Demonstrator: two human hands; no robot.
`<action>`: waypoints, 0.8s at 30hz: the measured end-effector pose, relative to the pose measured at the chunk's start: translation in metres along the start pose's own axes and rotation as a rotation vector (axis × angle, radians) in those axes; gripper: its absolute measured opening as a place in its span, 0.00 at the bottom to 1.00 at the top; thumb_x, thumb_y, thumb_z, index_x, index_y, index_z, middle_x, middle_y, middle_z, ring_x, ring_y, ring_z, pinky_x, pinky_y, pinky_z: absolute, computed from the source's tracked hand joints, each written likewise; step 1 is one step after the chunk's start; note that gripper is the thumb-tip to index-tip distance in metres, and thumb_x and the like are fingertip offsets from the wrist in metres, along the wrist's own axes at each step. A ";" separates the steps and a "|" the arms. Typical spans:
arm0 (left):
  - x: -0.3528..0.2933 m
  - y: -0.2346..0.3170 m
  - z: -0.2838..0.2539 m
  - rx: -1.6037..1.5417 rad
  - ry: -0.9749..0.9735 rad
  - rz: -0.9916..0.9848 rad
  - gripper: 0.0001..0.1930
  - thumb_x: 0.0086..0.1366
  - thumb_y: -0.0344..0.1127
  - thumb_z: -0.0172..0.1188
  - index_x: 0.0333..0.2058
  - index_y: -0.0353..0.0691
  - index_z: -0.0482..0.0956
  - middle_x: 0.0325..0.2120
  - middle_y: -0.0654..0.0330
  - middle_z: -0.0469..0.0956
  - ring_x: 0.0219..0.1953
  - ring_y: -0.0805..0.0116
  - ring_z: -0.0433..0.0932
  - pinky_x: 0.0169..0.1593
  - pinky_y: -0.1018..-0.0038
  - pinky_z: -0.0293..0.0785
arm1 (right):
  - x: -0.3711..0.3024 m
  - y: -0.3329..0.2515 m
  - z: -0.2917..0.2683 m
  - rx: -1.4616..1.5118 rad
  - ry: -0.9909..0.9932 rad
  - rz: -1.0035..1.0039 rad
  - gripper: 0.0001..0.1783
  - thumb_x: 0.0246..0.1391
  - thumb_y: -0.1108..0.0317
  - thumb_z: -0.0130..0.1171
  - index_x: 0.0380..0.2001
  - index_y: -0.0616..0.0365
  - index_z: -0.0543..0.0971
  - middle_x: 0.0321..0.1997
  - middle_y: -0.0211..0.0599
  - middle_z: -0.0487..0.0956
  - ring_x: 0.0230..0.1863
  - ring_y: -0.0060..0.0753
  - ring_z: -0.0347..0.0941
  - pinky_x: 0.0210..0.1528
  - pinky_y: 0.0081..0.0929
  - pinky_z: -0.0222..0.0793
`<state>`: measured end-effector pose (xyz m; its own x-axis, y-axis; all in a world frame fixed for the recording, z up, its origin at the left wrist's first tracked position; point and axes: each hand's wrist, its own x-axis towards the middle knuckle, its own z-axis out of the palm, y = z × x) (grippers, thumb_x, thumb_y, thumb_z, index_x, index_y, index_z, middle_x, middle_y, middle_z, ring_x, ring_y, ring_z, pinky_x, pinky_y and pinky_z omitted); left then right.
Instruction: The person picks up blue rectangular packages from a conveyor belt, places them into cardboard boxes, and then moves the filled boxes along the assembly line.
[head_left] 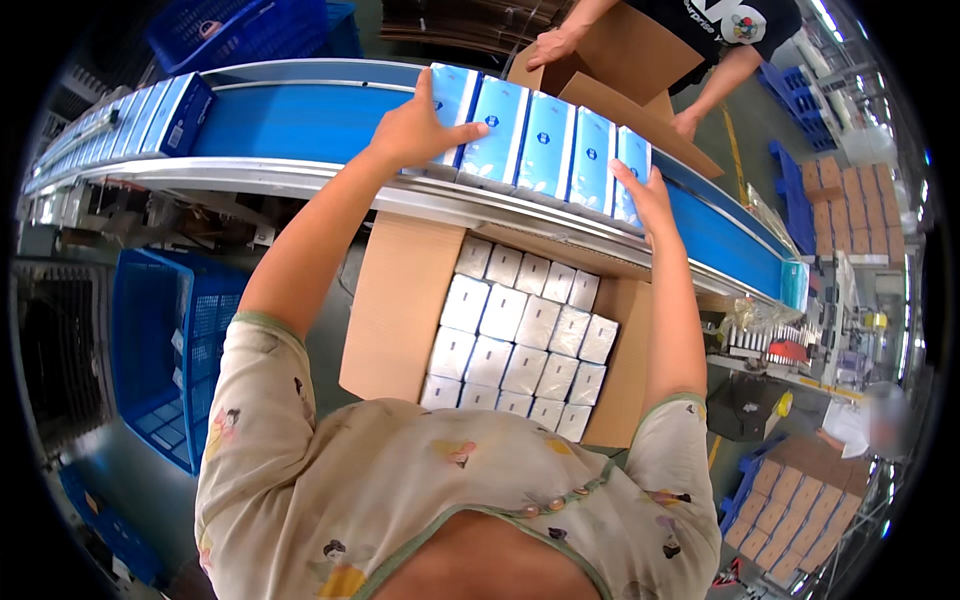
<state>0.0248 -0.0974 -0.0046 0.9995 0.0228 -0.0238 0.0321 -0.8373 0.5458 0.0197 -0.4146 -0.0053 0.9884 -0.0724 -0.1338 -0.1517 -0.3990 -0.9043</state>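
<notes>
On the blue conveyor belt (290,115) stands a row of several blue-and-white tissue packs (543,140), side by side. My left hand (415,130) presses against the row's left end, its thumb lying over the front of the packs. At the right end my right hand (645,195) holds the last pack, so the row is squeezed between both palms. Below the belt, right in front of my body, an open cardboard box (395,310) holds layers of white-topped tissue packs (520,320). Its left flap is folded outward.
More tissue packs (150,115) queue on the belt at the left. Across the belt a co-worker's hands (555,45) hold another open carton (630,60). A blue crate (160,350) stands at my left. Stacked cartons (800,510) sit on pallets at the right.
</notes>
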 end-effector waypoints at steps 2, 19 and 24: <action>0.004 -0.005 0.009 -0.116 0.030 -0.004 0.59 0.38 0.66 0.63 0.59 0.30 0.44 0.45 0.40 0.69 0.47 0.50 0.71 0.48 0.67 0.68 | 0.007 0.012 -0.003 0.095 -0.051 0.027 0.30 0.38 0.54 0.66 0.41 0.64 0.71 0.38 0.39 0.75 0.37 0.27 0.71 0.41 0.23 0.66; -0.232 0.047 0.082 -0.371 0.257 0.312 0.57 0.38 0.52 0.70 0.59 0.32 0.43 0.48 0.41 0.60 0.45 0.52 0.70 0.46 0.66 0.67 | -0.230 0.116 -0.050 0.134 0.438 -0.221 0.44 0.35 0.60 0.66 0.53 0.66 0.56 0.49 0.45 0.65 0.48 0.36 0.65 0.51 0.33 0.62; -0.194 0.024 0.138 0.232 -0.125 0.081 0.41 0.54 0.59 0.53 0.61 0.50 0.45 0.56 0.41 0.50 0.46 0.44 0.68 0.41 0.60 0.72 | -0.193 0.163 -0.030 -0.368 0.159 0.054 0.51 0.36 0.42 0.61 0.57 0.61 0.53 0.59 0.58 0.56 0.58 0.52 0.55 0.56 0.42 0.56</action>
<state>-0.1692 -0.1973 -0.1023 0.9896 -0.1047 -0.0987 -0.0648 -0.9366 0.3445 -0.1963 -0.4928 -0.1145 0.9690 -0.2313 -0.0869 -0.2263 -0.6891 -0.6885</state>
